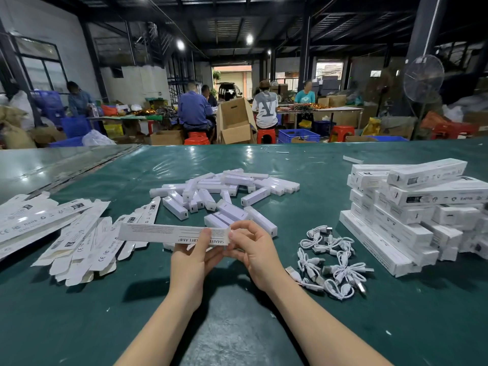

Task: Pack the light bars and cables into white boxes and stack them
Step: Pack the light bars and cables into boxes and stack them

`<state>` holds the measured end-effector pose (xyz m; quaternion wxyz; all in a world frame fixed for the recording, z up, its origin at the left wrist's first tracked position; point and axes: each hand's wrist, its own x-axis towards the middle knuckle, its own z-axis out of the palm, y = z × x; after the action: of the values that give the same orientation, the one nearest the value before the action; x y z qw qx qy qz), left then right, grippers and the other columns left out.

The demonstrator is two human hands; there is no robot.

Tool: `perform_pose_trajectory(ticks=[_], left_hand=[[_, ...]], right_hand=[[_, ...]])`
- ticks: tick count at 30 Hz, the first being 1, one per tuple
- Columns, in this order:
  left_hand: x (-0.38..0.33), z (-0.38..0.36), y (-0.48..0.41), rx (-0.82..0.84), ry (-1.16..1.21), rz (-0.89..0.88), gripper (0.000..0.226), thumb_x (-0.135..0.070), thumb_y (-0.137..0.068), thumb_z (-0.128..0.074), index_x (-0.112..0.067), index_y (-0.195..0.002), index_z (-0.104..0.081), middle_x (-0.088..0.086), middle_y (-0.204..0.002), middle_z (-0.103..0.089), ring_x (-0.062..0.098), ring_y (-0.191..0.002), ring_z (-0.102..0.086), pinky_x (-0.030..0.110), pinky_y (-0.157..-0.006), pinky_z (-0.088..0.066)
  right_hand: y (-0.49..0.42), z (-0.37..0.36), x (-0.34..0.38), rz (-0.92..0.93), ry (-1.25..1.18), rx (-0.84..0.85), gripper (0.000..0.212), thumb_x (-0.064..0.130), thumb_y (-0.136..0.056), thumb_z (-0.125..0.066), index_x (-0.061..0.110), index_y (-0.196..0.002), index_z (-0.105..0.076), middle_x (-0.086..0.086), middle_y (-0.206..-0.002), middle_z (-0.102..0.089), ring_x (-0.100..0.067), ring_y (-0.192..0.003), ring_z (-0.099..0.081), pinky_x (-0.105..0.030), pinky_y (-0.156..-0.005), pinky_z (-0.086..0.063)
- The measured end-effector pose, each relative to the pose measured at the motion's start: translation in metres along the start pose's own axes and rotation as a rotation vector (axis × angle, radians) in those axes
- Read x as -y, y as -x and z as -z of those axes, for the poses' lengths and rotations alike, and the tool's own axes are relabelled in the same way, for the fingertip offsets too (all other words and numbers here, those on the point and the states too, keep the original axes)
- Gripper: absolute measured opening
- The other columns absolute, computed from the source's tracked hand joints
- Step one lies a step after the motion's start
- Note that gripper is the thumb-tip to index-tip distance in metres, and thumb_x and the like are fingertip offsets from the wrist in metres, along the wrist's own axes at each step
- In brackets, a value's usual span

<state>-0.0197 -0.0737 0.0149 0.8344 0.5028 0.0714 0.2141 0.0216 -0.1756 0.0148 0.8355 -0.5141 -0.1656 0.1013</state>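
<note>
A long white box [158, 232] is held level above the green table, its length running to the left. My left hand [194, 256] grips it near its right end, thumb on the printed front. My right hand [250, 244] pinches the box's right end with curled fingers. Behind the hands lies a loose pile of white light bars [224, 192]. Several coiled white cables [330, 260] lie to the right of my right hand. A stack of packed white boxes [412, 210] stands at the far right.
Flat unfolded box blanks [74, 233] are spread over the table's left side. The green table cover [237, 326] runs to the near edge. Beyond the far table edge, people sit at other benches among cardboard cartons [235, 122], red stools and blue crates.
</note>
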Motion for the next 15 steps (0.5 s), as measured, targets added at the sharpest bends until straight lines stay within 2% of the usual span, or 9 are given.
perform_pose_trajectory(ticks=[6,10,15], left_hand=[[-0.0006,-0.0003,-0.0002,-0.005,0.017,-0.001,0.019,-0.013,-0.094,-0.05,-0.001,-0.108,-0.052,0.011,-0.082,-0.072,0.02,-0.065,-0.071,0.023,-0.058,-0.057],[0.0005,0.0005,-0.0005,-0.016,0.014,-0.003,0.012,-0.013,-0.093,-0.051,-0.005,-0.101,-0.053,0.006,-0.074,-0.073,0.018,-0.064,-0.071,0.021,-0.056,-0.055],[0.0032,0.0005,-0.0012,-0.1,0.019,-0.022,0.005,-0.013,-0.092,-0.054,-0.01,-0.096,-0.052,0.014,-0.087,-0.068,0.016,-0.063,-0.071,0.02,-0.056,-0.056]], right_hand=[[0.0005,-0.0006,0.0009,0.037,0.047,-0.038,0.02,-0.008,-0.088,-0.05,0.007,-0.075,-0.051,-0.002,-0.06,-0.063,-0.007,-0.05,-0.059,-0.023,-0.056,-0.055],[0.0008,-0.0012,0.0013,0.041,0.085,-0.052,0.021,-0.009,-0.088,-0.049,0.006,-0.073,-0.051,0.002,-0.055,-0.063,-0.006,-0.048,-0.059,-0.022,-0.055,-0.054],[0.0032,-0.0066,-0.0021,0.095,0.214,-0.12,0.023,-0.007,-0.085,-0.056,0.008,-0.067,-0.056,-0.002,-0.058,-0.059,-0.006,-0.048,-0.058,-0.018,-0.053,-0.052]])
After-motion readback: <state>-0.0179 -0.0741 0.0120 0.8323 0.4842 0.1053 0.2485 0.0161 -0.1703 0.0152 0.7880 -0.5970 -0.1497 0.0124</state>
